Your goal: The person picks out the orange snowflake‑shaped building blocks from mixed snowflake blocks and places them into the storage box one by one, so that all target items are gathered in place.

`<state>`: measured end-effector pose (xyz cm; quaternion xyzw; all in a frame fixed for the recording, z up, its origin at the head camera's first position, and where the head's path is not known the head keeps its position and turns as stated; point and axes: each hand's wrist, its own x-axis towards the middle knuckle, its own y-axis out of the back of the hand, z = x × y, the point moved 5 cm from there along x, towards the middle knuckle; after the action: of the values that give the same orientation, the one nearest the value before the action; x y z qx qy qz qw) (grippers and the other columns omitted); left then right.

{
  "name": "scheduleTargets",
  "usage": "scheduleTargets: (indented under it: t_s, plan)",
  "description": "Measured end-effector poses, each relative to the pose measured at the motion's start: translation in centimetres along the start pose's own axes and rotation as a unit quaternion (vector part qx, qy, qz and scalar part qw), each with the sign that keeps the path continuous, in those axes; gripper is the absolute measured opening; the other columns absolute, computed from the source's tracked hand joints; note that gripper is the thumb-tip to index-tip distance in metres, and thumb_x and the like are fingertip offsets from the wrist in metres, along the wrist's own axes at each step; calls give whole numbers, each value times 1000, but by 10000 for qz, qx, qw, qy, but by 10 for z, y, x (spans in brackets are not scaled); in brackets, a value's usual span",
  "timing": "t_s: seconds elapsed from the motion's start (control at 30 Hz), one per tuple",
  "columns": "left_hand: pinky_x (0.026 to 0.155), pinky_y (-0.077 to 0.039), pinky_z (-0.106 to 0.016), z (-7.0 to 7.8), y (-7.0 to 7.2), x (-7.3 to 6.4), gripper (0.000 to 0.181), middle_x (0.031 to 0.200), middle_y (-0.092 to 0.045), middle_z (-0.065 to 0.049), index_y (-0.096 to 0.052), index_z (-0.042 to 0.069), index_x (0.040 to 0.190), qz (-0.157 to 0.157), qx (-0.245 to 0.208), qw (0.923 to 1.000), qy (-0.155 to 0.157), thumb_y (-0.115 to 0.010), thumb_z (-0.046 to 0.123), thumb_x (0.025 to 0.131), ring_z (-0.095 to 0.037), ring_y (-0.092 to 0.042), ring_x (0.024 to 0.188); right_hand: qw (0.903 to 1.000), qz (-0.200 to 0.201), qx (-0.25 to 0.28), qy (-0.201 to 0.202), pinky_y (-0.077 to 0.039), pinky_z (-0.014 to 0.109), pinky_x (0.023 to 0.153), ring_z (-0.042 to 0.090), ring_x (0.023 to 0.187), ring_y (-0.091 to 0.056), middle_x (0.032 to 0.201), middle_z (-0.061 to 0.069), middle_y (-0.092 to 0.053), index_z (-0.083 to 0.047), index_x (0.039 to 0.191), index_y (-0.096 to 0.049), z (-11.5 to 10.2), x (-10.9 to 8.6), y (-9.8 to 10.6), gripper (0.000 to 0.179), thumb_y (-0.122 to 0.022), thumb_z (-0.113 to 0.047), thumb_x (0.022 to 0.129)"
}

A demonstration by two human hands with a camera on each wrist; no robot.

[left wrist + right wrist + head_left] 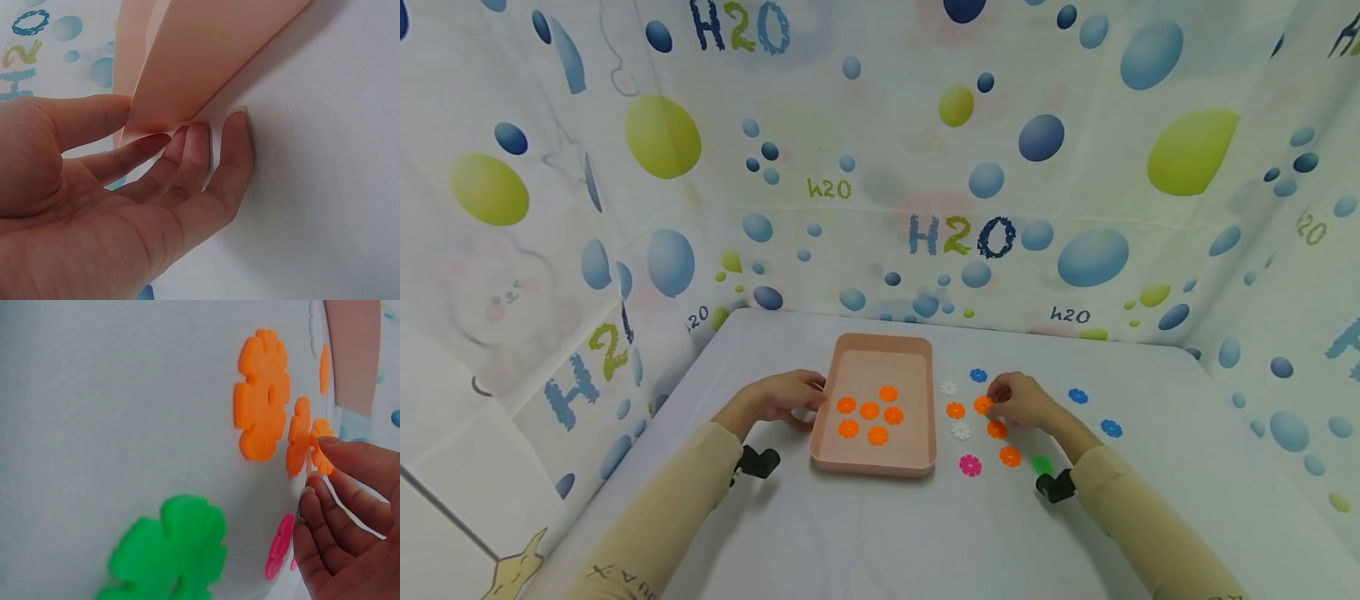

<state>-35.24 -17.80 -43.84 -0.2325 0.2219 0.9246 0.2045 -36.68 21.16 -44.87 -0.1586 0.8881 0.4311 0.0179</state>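
A shallow pinkish tray (883, 362) lies on the table with several orange flower-shaped plastic discs in its near half. My left hand (786, 396) holds the tray's left wall, the thumb over the rim and the other fingers outside, near the tabletop. To the right of the tray, my right hand (1022, 402) pinches an orange flower-shaped disc (323, 450) between thumb and fingers, partly hidden by the thumb. Beside and below that hand lie other orange discs, one (955, 410) nearer the tray and another (1010, 457) nearer me.
Around the right hand lie white discs (960, 430), a pink disc (970, 465), a green disc (1042, 465) near the right wrist, and a blue disc (978, 376) behind. Two more blue discs (1078, 396) lie farther right. A patterned curtain (880, 192) hangs behind the table.
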Motion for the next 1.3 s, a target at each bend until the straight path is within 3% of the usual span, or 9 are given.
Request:
scheduleTargets:
  t_s: [0.53, 0.63, 0.83, 1.3]
  plan:
    - [89, -59, -47, -1, 0, 1, 46, 118, -57, -18, -46, -2, 144, -58, 68, 10000, -25, -58, 12, 101, -31, -52, 109, 9994, 173, 261, 174, -55, 30, 76, 23, 88, -58, 95, 7, -66, -3, 103, -67, 0, 2, 2, 15, -72, -14, 93]
    - [89, -59, -47, -1, 0, 2, 46, 117, -56, -17, -47, -2, 144, -29, 65, 10000, -14, -58, 12, 101, -31, -52, 109, 9989, 208, 205, 366, -56, 30, 77, 23, 89, -59, 96, 7, -66, -4, 103, -68, -6, 2, 2, 13, -71, -13, 94]
    - [89, -59, -47, -2, 1, 4, 45, 117, -57, -17, -48, -1, 143, -23, 39, 10000, -3, -58, 13, 101, -31, -52, 109, 9954, 404, 92, 859, -58, 35, 86, 22, 90, -62, 96, 6, -68, -4, 103, -70, -33, 2, 7, 11, -72, -11, 94]
    - [90, -58, -45, -4, 2, 3, 45, 118, -56, -17, -46, -2, 143, -194, -121, 9997, -111, -58, 14, 102, -29, -52, 107, 9855, 170, 522, 1605, -57, 30, 77, 19, 81, -62, 89, 4, -68, -6, 96, -70, -116, 18, -17, 5, -73, -9, 93]
